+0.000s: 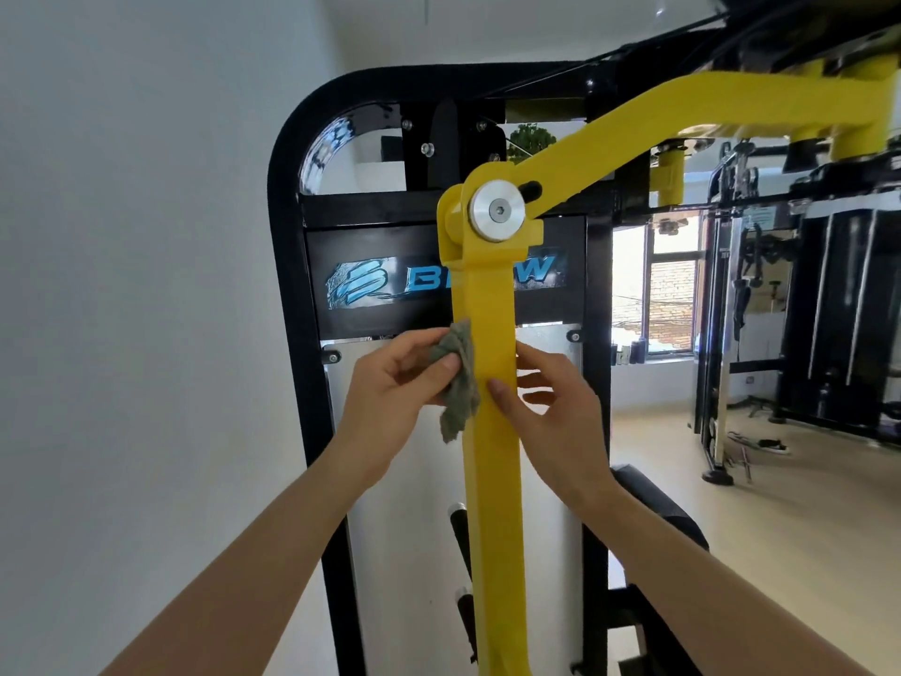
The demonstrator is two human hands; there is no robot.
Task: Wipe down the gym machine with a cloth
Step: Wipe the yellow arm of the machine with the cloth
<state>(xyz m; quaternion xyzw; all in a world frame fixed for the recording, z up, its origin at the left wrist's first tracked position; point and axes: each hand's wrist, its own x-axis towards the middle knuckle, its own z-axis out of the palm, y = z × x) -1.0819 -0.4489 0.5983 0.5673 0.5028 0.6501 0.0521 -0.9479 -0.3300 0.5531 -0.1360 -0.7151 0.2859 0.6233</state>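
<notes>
Here we grip the crumpled grey-green cloth (457, 383) in our left hand (390, 387), thumb and fingers curled round it. We press it against the left edge of the upright yellow arm (493, 480) of the gym machine (285, 285), just below the blue logo panel (370, 285). Our right hand (551, 412) clasps the same arm from its right edge, thumb on the front face, fingers curled round the side. The silver pivot cap (497, 210) sits above both hands.

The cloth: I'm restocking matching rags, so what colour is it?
The cloth is dull grey-green, best seen in the head view against the yellow bar.
</notes>
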